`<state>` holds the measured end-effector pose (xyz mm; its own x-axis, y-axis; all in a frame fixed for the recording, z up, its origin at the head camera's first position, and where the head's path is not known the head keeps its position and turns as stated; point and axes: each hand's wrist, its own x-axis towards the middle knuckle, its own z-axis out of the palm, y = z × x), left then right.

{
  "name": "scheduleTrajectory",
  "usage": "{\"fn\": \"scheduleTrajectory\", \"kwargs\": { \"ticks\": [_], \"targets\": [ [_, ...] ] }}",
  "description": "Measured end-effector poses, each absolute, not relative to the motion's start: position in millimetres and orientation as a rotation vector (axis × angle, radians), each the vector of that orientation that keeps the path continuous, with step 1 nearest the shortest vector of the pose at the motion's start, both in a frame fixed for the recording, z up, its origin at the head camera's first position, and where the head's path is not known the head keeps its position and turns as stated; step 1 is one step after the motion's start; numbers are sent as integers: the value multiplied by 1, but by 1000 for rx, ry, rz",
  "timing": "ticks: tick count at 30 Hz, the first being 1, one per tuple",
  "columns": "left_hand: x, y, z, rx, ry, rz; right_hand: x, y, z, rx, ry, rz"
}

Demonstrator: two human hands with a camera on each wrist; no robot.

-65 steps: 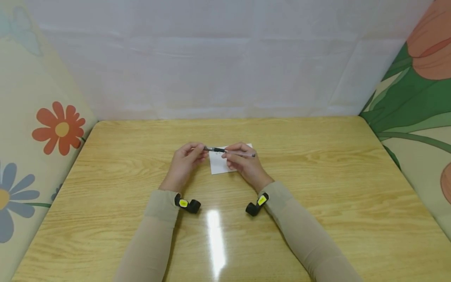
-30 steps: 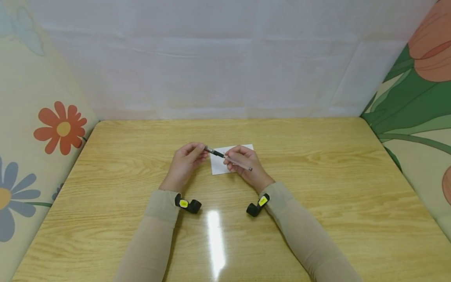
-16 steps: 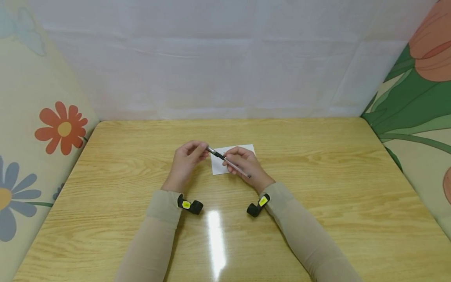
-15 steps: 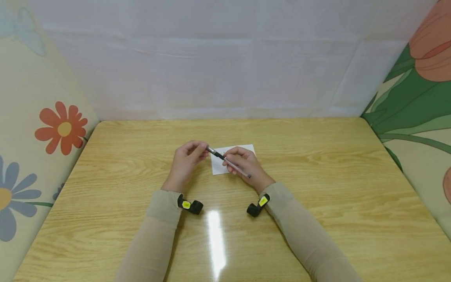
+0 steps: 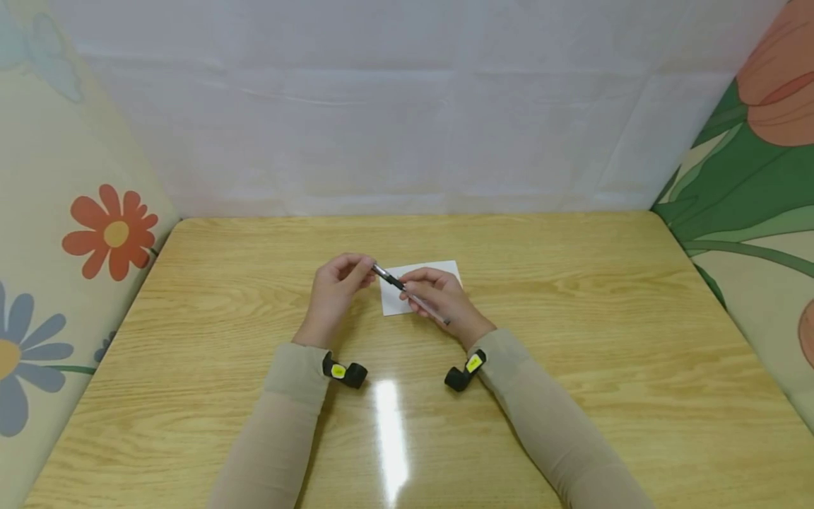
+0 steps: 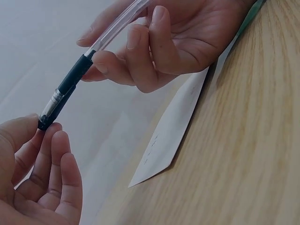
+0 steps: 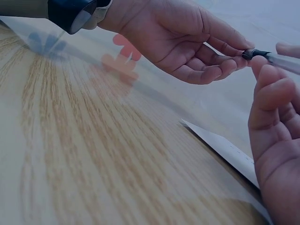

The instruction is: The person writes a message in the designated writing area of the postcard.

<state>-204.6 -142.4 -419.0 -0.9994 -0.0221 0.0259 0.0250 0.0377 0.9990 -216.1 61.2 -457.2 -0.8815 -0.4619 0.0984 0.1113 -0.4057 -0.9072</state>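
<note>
A slim pen with a clear barrel and a black, silver-banded front part (image 6: 65,89) is held above the table between both hands. My left hand (image 5: 339,286) pinches the dark end between thumb and index finger. Around the clear barrel (image 6: 115,30), near where the black part begins, the fingers of my right hand (image 5: 441,300) are curled. The pen slants from upper left to lower right in the head view. Under the right hand lies a white sheet of paper (image 5: 393,302) with small dark marks (image 6: 151,149), partly hidden by that hand.
A wood-grain table (image 5: 572,297) spans the view, with a bright glare streak in front of the hands. A white cloth (image 5: 407,127) hangs behind it. Flower-printed panels (image 5: 111,233) stand at both sides. Each wrist carries a black camera (image 5: 354,375).
The pen has tilted from nearly level, its clear right end swinging down towards me. My right hand's fingers have shifted slightly along it. The left hand keeps its pinch and has barely moved.
</note>
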Motion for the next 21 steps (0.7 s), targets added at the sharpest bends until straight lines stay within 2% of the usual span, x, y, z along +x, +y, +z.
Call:
{"fn": "scheduleTrajectory", "kwargs": {
  "ticks": [12, 21],
  "targets": [
    [-205, -139, -419, 2, -2221, -2198, -217, 62, -460, -527, 1495, -2294],
    [-203, -141, -418, 0, -2096, -2439, -216, 63, -459, -500, 1551, -2282]
  ]
}}
